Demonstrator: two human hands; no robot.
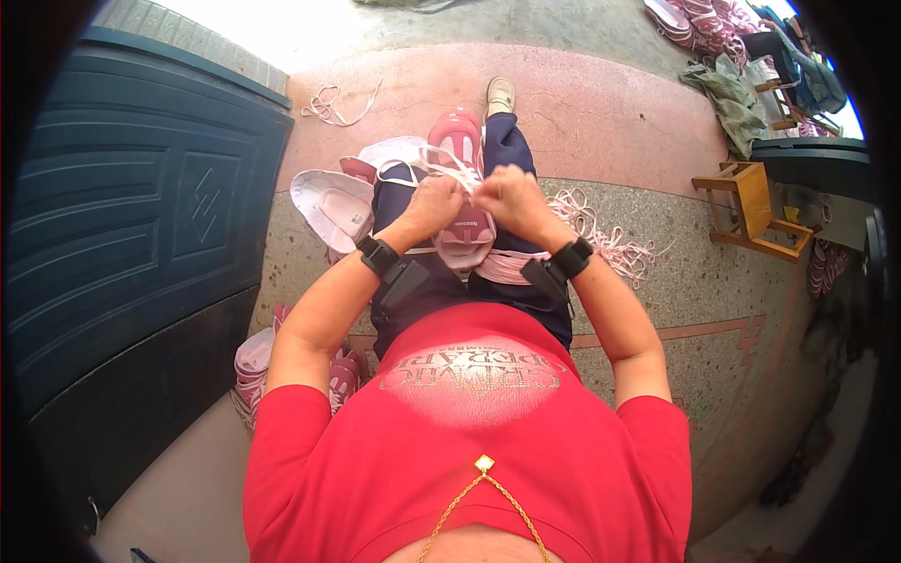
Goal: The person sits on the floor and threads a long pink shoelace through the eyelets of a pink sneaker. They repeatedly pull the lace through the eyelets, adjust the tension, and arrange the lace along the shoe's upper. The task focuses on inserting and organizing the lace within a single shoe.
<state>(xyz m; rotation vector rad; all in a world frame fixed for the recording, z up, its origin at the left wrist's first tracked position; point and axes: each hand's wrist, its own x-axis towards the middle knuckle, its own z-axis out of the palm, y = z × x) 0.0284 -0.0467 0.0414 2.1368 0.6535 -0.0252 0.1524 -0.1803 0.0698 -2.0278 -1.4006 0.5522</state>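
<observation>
A pink shoe (455, 136) lies across my lap between my thighs, its toe pointing away from me. Over its middle, a pale shoelace (449, 169) runs in loose loops. My left hand (437, 203) is closed at the shoe's left side with the fingers pinched on the lace. Opposite it, my right hand (512, 199) also pinches the lace, just above the tongue. The fingertips of both hands are close together and partly hide the lacing. A bundle of pink laces (505, 267) rests on my right thigh.
White-and-pink shoes (330, 208) lie left of my legs, with more shoes (253, 361) behind them. Loose laces (610, 242) are heaped on the floor at right, and one lace (338, 105) lies ahead. A wooden stool (746, 206) is at right, a dark blue door (141, 206) at left.
</observation>
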